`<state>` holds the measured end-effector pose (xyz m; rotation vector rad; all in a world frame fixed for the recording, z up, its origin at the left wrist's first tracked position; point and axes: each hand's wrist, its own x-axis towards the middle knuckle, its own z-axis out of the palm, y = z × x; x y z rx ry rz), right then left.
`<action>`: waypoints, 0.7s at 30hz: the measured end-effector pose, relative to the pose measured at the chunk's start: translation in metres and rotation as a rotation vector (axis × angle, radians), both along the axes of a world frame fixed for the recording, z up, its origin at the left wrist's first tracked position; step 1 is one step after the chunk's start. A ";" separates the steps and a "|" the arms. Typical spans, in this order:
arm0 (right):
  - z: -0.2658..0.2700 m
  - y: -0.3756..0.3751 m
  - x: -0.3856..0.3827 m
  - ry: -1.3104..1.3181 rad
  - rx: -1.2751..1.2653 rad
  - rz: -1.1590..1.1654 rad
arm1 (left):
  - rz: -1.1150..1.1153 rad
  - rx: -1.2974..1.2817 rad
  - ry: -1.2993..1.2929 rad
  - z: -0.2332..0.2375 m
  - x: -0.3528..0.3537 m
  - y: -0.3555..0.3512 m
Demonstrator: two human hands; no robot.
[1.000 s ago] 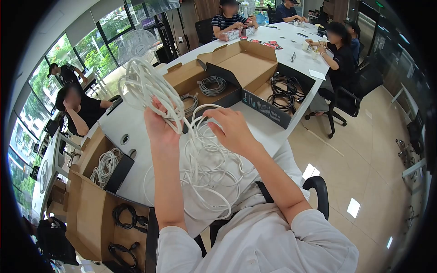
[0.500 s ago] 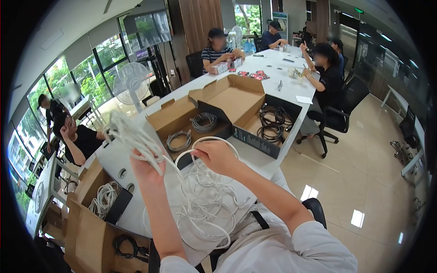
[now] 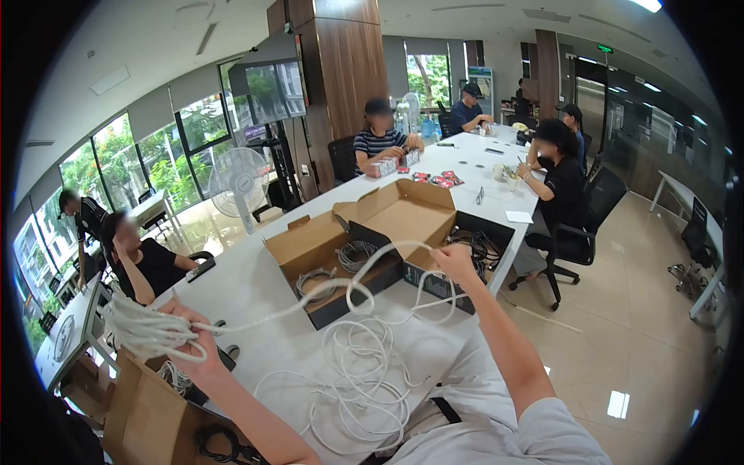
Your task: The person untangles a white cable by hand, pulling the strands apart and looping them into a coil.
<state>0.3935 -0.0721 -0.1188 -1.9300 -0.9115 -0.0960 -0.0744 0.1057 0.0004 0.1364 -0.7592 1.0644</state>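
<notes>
Risk of knotting, mainly, in the loose white cable (image 3: 363,385) heaped on the table (image 3: 248,271) just in front of the open cardboard box (image 3: 372,240): overlapping loops, likely to cinch if pulled taut. Could also catch on the box's near flap, since stretched right across its front (strand sagging in mid-air). Lesser worry: wound turns sliding off the left hand (image 3: 190,341), left of the box, fingers closed around a fat bundle. Right hand (image 3: 457,262), at the box's right front corner, pinching one strand. Looks thin, round, glossy white, springy, holding its curls.
</notes>
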 end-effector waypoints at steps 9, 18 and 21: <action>0.026 -0.003 -0.055 -0.178 0.032 0.067 | 0.035 0.143 0.003 0.002 0.012 -0.019; 0.083 -0.001 -0.215 -0.015 0.135 0.894 | 0.144 0.076 0.197 -0.010 0.040 -0.011; 0.077 0.000 -0.256 -0.143 0.109 1.102 | 0.197 -0.061 0.281 -0.004 0.049 -0.022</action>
